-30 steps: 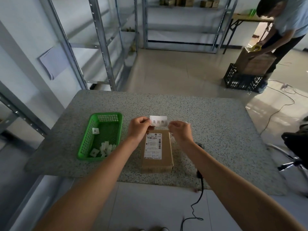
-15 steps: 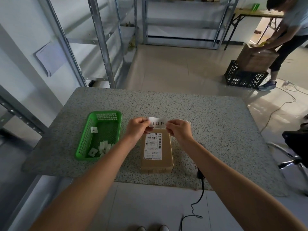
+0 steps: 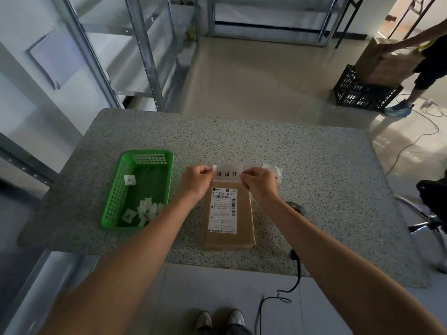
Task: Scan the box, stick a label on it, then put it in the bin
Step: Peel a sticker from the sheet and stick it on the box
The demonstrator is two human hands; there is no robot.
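My left hand [image 3: 196, 180] and right hand [image 3: 258, 182] each pinch 1 end of the white label [image 3: 227, 172], stretched just above the far end of the brown box [image 3: 229, 213] lying flat on the table [image 3: 314, 165], right of the green basket [image 3: 137, 189].

Bare forearms, no sleeves, light grey shoes [image 3: 219, 320]
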